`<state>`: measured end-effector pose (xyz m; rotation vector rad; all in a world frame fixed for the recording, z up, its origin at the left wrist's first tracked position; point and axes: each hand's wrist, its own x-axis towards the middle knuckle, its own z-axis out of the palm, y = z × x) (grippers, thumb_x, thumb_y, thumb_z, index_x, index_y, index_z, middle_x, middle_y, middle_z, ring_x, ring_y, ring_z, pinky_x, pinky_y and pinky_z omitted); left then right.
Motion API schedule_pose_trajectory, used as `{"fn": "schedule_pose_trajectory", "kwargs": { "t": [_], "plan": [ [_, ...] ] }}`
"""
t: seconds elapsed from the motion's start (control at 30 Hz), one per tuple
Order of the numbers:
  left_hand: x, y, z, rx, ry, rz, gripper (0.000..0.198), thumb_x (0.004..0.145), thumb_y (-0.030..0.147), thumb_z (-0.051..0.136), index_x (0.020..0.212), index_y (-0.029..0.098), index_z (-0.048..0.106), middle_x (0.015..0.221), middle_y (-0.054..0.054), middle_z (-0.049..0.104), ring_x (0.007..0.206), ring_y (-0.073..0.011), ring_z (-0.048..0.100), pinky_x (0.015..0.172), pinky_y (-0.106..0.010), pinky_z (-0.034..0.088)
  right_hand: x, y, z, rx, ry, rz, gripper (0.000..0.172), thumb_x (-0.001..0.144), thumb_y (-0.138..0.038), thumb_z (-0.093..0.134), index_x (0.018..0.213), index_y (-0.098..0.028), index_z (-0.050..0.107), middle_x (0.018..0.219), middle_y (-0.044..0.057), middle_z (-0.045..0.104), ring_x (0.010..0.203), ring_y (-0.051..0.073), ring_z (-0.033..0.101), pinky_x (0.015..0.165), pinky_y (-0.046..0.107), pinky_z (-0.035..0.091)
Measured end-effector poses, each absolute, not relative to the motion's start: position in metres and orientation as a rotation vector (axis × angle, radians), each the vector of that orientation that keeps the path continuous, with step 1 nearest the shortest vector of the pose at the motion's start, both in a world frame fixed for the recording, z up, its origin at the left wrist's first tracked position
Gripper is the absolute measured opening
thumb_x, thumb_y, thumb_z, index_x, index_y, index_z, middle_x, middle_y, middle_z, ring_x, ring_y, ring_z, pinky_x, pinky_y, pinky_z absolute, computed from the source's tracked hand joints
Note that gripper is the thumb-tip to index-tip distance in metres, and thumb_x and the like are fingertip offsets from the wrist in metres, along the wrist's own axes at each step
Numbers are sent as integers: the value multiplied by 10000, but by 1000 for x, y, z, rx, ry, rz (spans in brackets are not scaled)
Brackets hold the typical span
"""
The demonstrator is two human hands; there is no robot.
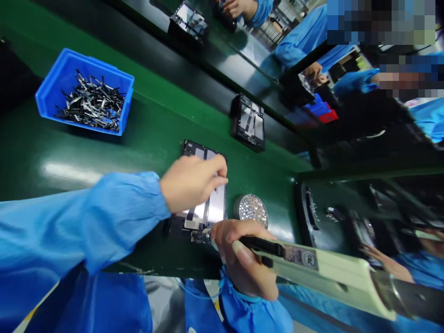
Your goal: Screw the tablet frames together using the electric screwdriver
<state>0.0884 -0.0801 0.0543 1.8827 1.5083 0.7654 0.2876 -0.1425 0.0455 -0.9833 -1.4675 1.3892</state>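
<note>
My left hand [192,182] lies across the upper part of a black-framed panel [215,206], its fingers together and curled down onto the silver sheet. I cannot tell whether they pinch anything or only press. My right hand [241,259] is closed around a cream electric screwdriver [312,268], whose metal tip sits at the panel's lower corner, around 7 o'clock from the panel's middle. The panel lies flat on a green workbench [104,152]. A round silver dish [250,210] sits just beside it at 3 o'clock. At 10 o'clock, a blue plastic bin [83,90] holds a heap of metal pieces [90,101]. Another black frame [248,122] lies at 1 o'clock, and beyond it is a co-worker's hand [314,74].
</note>
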Motion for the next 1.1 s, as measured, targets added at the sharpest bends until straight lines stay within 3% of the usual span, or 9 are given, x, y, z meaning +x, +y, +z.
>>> {"fn": "schedule_pose_trajectory", "kwargs": {
  "t": [0.17,0.27,0.4,0.67,0.83,0.97,1.1],
  "plan": [
    [127,-82,-1,1857,1317,632,132,998,219,541,1013,185,668,810,-57,709,749,-214,661,688,-329,464,287,-145,70,-854,-1428,1275,162,890,-424,750,951,-276,777,464,-65,420,390,154,434,507,343,468],
    [118,-84,-10,1839,1277,747,133,971,257,526,917,208,637,694,-10,649,646,-177,608,625,-298,412,299,-129,83,-766,-1325,1092,234,895,-396,722,1082,-273,789,449,-84,377,354,126,357,459,298,423],
    [106,-80,-5,1734,1224,915,223,944,386,537,855,219,655,515,53,493,471,-128,478,512,-254,354,335,-87,74,-769,-1154,917,112,835,-346,701,804,-240,715,444,-88,334,348,109,330,419,245,367],
    [98,-85,4,1364,1291,976,388,843,586,708,887,201,720,710,-48,721,554,-182,648,507,-257,550,357,-54,33,-900,-951,842,190,775,-332,742,685,-215,622,439,-97,363,357,96,369,470,269,424],
    [79,-71,1,1280,1431,1053,420,845,610,728,1030,234,701,893,-66,801,639,-209,704,587,-307,634,355,-49,30,-956,-897,790,169,750,-362,731,825,-214,702,430,-102,376,356,110,379,450,277,406],
    [66,-56,3,1249,1592,1052,395,815,630,723,986,279,672,927,-16,810,628,-209,681,574,-333,616,353,-43,29,-1006,-885,764,169,719,-374,727,769,-220,679,418,-102,374,344,107,362,436,281,396],
    [56,-45,6,1348,1777,1069,367,804,649,682,932,306,708,719,28,722,566,-202,604,563,-359,529,351,-41,27,-1021,-888,738,163,721,-368,727,764,-217,682,420,-101,381,348,102,369,446,277,411]
  ]
}}
